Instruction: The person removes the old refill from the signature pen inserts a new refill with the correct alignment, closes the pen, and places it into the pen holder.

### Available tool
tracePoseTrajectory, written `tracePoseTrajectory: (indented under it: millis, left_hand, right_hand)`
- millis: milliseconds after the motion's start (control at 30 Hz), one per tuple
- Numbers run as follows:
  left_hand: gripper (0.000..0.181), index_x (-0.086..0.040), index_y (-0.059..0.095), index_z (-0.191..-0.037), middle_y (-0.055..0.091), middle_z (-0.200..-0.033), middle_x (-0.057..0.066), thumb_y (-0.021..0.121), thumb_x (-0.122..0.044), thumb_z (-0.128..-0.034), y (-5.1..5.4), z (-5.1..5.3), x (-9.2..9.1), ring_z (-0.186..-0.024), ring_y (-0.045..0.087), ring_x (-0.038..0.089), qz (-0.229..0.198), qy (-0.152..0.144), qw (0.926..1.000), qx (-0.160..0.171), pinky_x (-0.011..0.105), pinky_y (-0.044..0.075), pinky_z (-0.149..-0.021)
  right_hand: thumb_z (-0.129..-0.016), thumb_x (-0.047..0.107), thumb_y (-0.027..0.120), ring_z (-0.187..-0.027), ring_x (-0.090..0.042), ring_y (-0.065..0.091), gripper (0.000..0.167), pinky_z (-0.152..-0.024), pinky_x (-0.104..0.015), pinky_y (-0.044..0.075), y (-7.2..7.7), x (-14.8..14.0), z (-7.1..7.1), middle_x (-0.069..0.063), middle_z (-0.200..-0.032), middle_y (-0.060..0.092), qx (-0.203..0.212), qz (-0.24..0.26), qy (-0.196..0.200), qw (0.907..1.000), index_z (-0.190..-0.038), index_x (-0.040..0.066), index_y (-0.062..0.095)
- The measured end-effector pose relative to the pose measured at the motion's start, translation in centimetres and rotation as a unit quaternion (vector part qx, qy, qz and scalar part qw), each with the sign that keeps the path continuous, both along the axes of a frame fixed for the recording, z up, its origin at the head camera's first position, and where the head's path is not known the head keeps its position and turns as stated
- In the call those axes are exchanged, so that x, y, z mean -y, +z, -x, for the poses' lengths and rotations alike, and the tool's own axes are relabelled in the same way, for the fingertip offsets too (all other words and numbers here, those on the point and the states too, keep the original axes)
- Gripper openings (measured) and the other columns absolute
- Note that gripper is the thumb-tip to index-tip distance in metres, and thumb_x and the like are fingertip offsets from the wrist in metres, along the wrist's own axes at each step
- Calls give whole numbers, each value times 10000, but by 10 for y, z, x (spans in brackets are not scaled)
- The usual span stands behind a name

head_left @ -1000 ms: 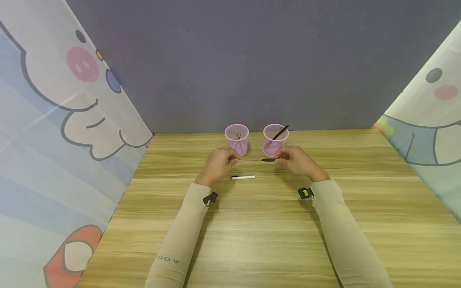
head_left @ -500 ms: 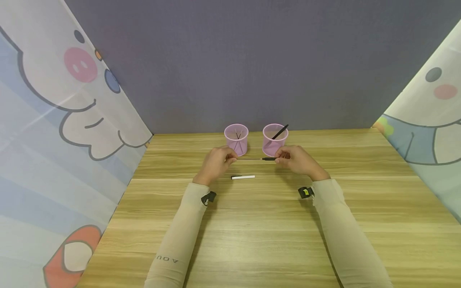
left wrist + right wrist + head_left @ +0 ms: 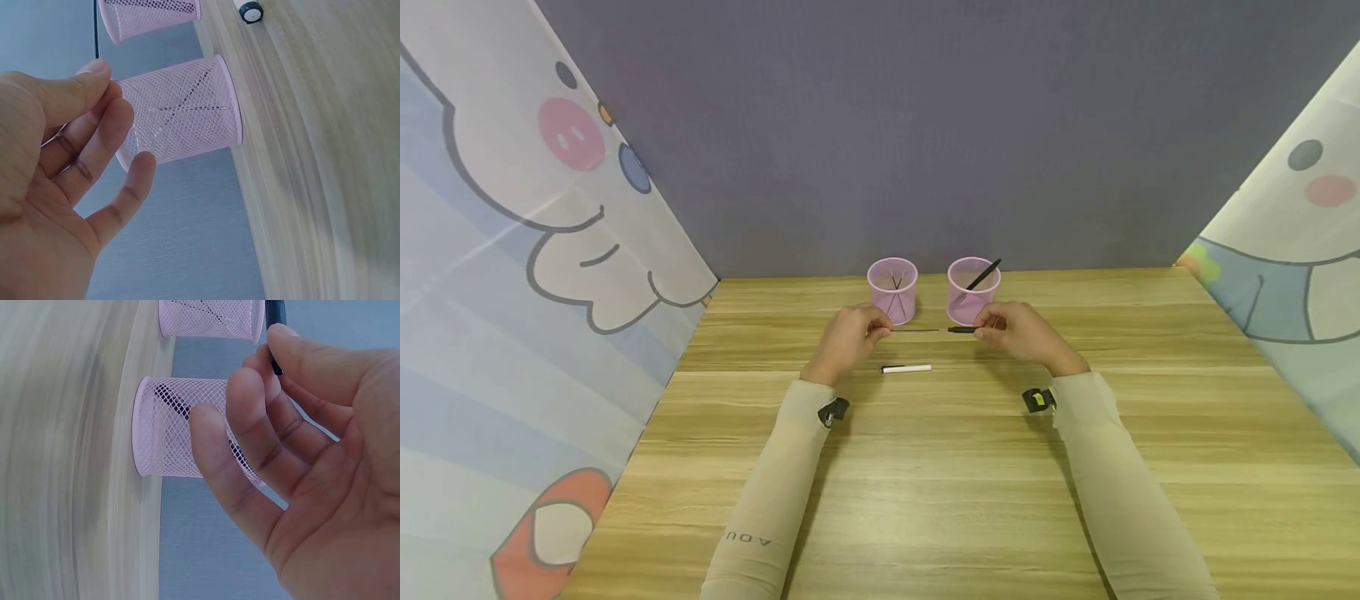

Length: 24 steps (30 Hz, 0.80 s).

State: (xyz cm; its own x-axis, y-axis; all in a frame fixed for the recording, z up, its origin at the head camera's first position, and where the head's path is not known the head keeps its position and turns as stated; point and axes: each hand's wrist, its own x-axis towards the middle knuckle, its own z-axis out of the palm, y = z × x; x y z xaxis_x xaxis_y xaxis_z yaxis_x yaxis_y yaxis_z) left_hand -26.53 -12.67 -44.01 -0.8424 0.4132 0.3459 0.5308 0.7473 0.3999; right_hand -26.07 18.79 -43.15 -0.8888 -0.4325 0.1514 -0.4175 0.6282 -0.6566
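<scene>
My left hand (image 3: 852,340) pinches one end of a thin dark pen refill (image 3: 913,331) between thumb and forefinger. In the left wrist view, the refill (image 3: 95,30) runs up from the fingertips and the other fingers are loosely bent. Opposite, my right hand (image 3: 1024,335) pinches a short black pen section (image 3: 962,330). The refill lies in line with this section, with a pale tip between them; whether they still touch I cannot tell. On the table in front of the hands lies a white pen barrel (image 3: 910,368) with a dark end.
Behind the hands stand two pink mesh cups. The left cup (image 3: 893,312) holds crossed thin sticks that look like refills; a black pen-like stick (image 3: 984,275) leans in the right cup (image 3: 958,312). A grey panel (image 3: 925,150) closes off the table's far edge.
My hands have drawn slightly apart, the left one leftward with the refill. A pale bit now shows between the refill and the black section. Cups and white barrel have not moved.
</scene>
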Motion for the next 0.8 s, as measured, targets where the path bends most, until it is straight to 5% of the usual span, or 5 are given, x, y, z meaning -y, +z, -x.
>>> tracePoseTrajectory:
  millis: [433, 800]
  left_hand:
    - [34, -94, 785, -935, 767, -936, 48, 757, -94, -916, -7, 3, 2, -814, 689, 174, 325, 136, 9994, -17, 348, 576, -769]
    - [68, -80, 793, -935, 787, -978, 53, 743, -39, -913, -17, 6, 6, -896, 737, 186, 465, 188, 9979, 401, 347, 598, -832]
  right_hand:
    - [-962, 112, 701, -792, -188, 585, 86, -705, -299, 491, 0, -1, 0, -74, -851, 675, 27, 1, -26, 10000, -984, 30, 686]
    - [-955, 92, 704, -795, -190, 591, 63, -718, -306, 497, 0, -1, 0, -71, -854, 679, 62, -25, -29, 10000, -990, 41, 690]
